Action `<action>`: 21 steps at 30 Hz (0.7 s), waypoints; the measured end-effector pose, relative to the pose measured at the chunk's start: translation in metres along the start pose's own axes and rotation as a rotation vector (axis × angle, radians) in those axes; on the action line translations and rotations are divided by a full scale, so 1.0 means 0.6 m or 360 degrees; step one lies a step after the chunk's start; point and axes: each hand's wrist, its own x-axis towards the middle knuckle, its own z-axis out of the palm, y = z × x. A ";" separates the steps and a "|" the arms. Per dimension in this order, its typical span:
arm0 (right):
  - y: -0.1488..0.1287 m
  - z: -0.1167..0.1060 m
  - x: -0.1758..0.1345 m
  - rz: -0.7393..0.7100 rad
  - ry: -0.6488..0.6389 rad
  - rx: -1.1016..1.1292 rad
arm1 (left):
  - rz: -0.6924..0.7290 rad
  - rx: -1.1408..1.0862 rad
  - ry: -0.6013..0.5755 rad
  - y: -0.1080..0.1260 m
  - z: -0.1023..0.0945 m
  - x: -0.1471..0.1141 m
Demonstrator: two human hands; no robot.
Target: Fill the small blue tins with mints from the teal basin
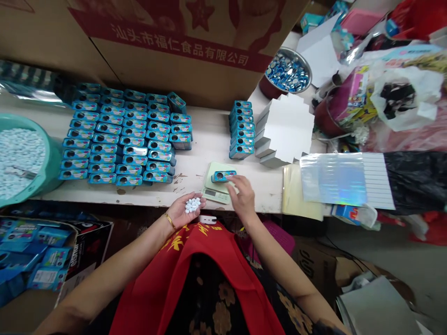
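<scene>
My left hand point(188, 208) is cupped palm up at the table's front edge, with a small heap of white candies point(193, 204) in it. A blue tin point(223, 176) with a dark round opening at its left end stands on a pale green scale point(217, 196). My right hand point(241, 194) is at the tin's right end, thumb and fingers slightly apart; whether they touch it is unclear. To the left, similar blue tins point(129, 135) stand in tight rows. Another short column of blue tins point(241, 130) stands right of centre.
At left is a green basin point(52, 172) of white candies with a scoop. A big carton point(167, 56) closes off the back. A metal bowl point(305, 70) of blue-and-silver lids, stacked white cartons point(284, 130) and film sheets point(333, 179) lie right. Below left, an open box point(87, 251) holds blue packs.
</scene>
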 end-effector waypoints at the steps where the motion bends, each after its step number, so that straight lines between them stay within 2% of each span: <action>1: 0.021 -0.002 0.006 0.0026 0.0048 -0.0157 | -0.0002 0.0005 0.0017 0.002 -0.003 -0.002; 2: 0.039 -0.003 0.012 0.0024 0.0028 -0.0296 | 0.0009 0.0000 0.0026 0.004 -0.007 -0.004; 5: 0.065 0.006 0.031 -0.0096 -0.0229 -0.0524 | 0.0049 -0.0029 0.0042 0.009 -0.018 -0.011; 7: 0.059 0.018 0.040 -0.0168 -0.0338 -0.0535 | 0.0069 -0.0051 0.0053 0.012 -0.022 -0.016; 9: 0.046 0.025 0.045 -0.0181 -0.0356 -0.0524 | 0.0085 -0.0077 0.0063 0.016 -0.024 -0.019; 12: 0.037 0.019 0.048 -0.0199 -0.0412 -0.0610 | 0.0127 -0.0116 0.0081 0.022 -0.032 -0.024; 16: 0.040 0.020 0.070 -0.0303 -0.0604 -0.0709 | 0.0175 -0.0175 0.0102 0.034 -0.056 -0.041; 18: 0.031 0.049 0.100 -0.0397 -0.0623 -0.0684 | 0.0216 -0.0214 0.0114 0.041 -0.070 -0.052; 21: -0.007 0.128 0.163 -0.0491 -0.0570 -0.0639 | 0.0323 -0.0263 0.0159 0.053 -0.086 -0.069</action>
